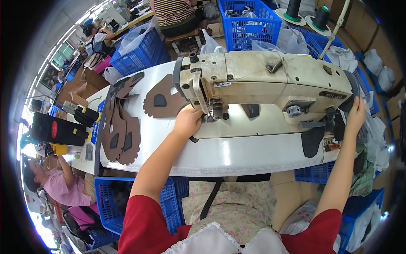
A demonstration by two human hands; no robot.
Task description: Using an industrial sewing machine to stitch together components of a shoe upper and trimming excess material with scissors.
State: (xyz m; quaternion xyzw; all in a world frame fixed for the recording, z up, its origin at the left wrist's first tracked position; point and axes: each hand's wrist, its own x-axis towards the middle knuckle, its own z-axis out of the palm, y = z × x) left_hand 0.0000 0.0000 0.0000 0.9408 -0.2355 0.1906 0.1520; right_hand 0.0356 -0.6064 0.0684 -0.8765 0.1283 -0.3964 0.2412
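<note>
My left hand [187,121] lies beside the needle area of a cream sewing machine [258,78], its fingers drawn together on the edge of a brown cut piece [165,103]. That piece has a scalloped edge and a small dark patch; its end by the presser foot [216,111] is hidden by hand and machine head. At the machine's right end, my right hand [356,116] is wrapped round the dark handwheel [351,91], most of which it covers. Part of another brown piece with a dark patch [252,111] shows under the machine arm.
Stacked brown pieces [122,131] lie on the table's left. A black patch [311,143] sits near its right front. Thread cones [321,19] stand at the back right. Blue crates [249,31] surround the table, one [112,207] below its left front edge. Co-workers sit at left and back.
</note>
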